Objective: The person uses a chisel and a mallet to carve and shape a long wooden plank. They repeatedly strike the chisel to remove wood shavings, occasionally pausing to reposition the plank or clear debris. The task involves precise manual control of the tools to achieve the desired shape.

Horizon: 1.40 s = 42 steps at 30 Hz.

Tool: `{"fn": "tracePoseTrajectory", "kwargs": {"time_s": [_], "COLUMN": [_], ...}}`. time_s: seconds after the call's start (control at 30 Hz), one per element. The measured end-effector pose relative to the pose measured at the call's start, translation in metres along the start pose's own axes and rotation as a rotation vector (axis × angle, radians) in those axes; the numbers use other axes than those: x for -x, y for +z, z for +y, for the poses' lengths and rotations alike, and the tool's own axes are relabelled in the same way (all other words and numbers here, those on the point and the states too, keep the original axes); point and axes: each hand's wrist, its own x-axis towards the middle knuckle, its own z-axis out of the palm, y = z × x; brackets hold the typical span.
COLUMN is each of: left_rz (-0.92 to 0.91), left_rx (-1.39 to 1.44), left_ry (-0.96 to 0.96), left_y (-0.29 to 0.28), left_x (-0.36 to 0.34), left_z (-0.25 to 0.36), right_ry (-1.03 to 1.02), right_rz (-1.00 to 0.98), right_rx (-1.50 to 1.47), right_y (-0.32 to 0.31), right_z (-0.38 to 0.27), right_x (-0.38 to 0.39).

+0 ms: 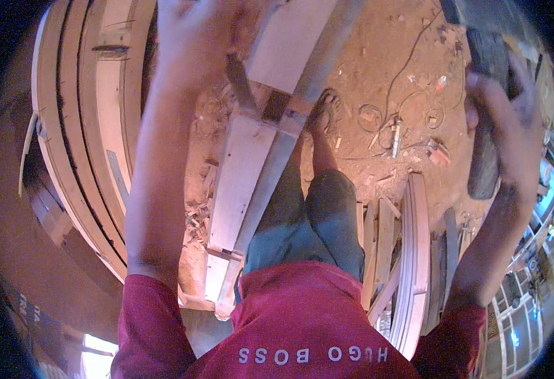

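Note:
My right hand (507,117) is raised at the upper right, its fingers wrapped round the thick dark handle (484,161) of a mallet. The mallet's broad dark head (498,14) is cut off by the top of the view. At the upper left, my left hand (204,35) is beside a long pale timber beam (242,180); its fingers are blurred and partly out of view. Below that hand a short dark piece (241,85) slants against the beam, close to a dark square mortise (275,105). Whether my left hand touches this piece I cannot tell.
Long curved boards (68,126) stand at the left. More timber strips (414,252) lean at the lower right. On the dirt floor (365,69) lie a looping cable (409,57), wood scraps (439,153) and shavings. My foot (321,114) is close beside the beam.

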Motion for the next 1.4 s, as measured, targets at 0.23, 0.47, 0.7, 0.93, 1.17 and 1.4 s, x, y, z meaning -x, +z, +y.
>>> {"fn": "tracePoseTrajectory", "kwargs": {"time_s": [0.23, 0.47, 0.7, 0.93, 1.17, 1.4], "left_rz": [0.122, 0.013, -0.081, -0.119, -0.156, -0.094], "left_rx": [-0.012, -0.170, -0.347, -0.377, -0.463, -0.508], "left_ry": [0.202, 0.088, 0.270, 0.305, 0.226, 0.251], "left_y": [-0.003, 0.023, 0.038, 0.041, 0.044, 0.040], "left_x": [0.031, 0.012, -0.023, -0.019, -0.022, -0.016], "left_z": [-0.020, -0.018, -0.041, -0.044, -0.045, -0.048], "right_ry": [0.131, -0.007, -0.024, -0.069, -0.090, -0.064], "right_rz": [0.034, -0.003, 0.034, -0.043, -0.200, -0.312], "right_rx": [-0.217, -0.004, 0.115, 0.123, 0.189, 0.308], "right_y": [0.022, 0.031, 0.019, 0.040, 0.013, 0.025], "right_z": [0.003, -0.012, -0.030, -0.080, -0.074, -0.082], "right_x": [0.047, 0.025, -0.013, -0.034, -0.046, -0.048]}}
